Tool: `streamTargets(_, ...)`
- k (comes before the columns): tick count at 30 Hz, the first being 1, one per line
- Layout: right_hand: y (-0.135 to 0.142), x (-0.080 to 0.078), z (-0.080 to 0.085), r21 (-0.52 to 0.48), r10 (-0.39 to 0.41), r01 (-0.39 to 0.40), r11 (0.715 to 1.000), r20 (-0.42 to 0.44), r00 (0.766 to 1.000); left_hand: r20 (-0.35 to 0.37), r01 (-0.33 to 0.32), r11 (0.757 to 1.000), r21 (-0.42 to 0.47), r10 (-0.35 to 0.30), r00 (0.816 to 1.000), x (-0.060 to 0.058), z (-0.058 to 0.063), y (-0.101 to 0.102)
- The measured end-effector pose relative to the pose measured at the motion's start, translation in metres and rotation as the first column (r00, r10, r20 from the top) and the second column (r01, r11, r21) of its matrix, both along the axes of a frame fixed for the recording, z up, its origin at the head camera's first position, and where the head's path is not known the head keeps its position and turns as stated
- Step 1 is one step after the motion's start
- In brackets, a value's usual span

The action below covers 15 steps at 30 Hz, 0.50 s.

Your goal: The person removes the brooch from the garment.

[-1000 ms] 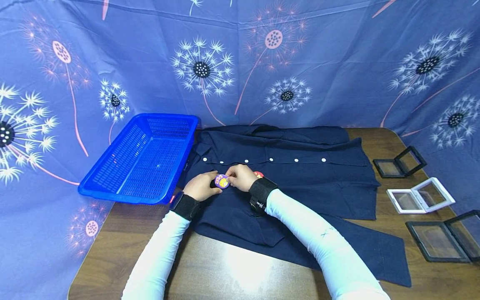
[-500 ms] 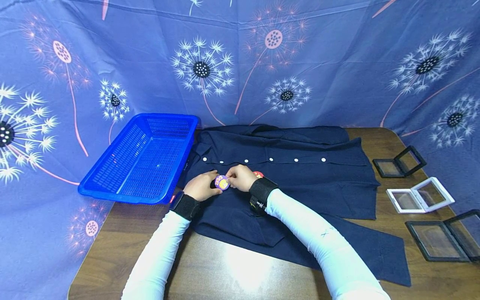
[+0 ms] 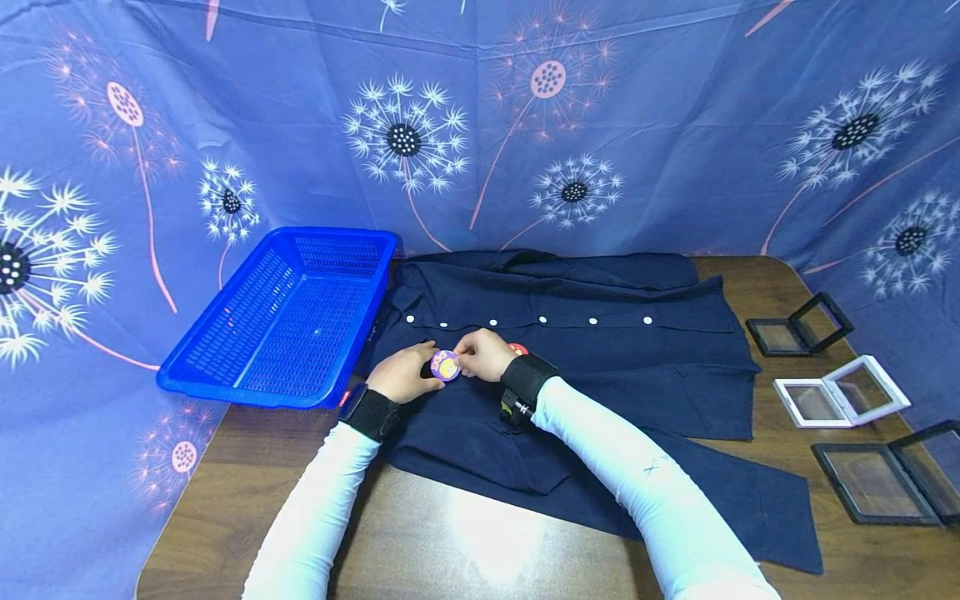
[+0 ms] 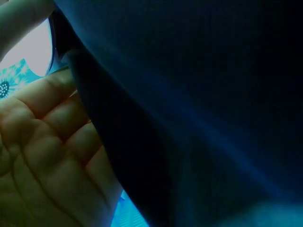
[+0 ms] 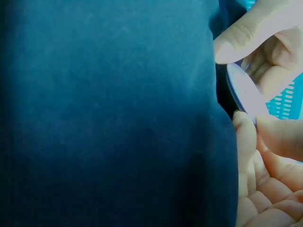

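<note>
Pinching the round purple badge (image 3: 446, 365) at its three-o'clock edge, the right hand (image 3: 484, 356) lies over the navy button-up shirt (image 3: 637, 375); the left hand (image 3: 401, 372), at nine o'clock, grips shirt cloth beside the badge. A blue plastic basket (image 3: 300, 333) sits toward ten.

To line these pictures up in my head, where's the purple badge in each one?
Head: the purple badge is near the middle, between left hand and right hand.
Left wrist: upper left, probably the pale disc.
Right wrist: the badge is right of centre, seen nearly edge-on.
Shared landmark: the dark shirt, in all three.
</note>
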State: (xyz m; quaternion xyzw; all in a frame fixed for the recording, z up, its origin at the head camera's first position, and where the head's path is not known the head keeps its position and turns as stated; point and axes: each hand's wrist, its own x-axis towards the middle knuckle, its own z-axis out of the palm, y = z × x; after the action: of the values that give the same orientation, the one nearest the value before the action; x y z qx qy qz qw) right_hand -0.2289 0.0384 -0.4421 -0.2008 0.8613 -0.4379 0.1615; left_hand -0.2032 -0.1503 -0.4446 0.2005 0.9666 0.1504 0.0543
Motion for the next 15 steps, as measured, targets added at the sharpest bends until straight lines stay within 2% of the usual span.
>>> streamTargets(9,0.0014,0.0001,0.001,-0.049,0.002,0.001,0.999,0.064,0.998,0.047,0.006,1.0,-0.016,-0.005,0.999,0.0025,0.0054,-0.0002)
streamTargets(15,0.0024,0.0006,0.0018,-0.066,0.004,0.003,0.998,0.105,0.995,0.068,0.006,1.0,-0.021,-0.004,0.998,0.0011,0.0044,-0.0016)
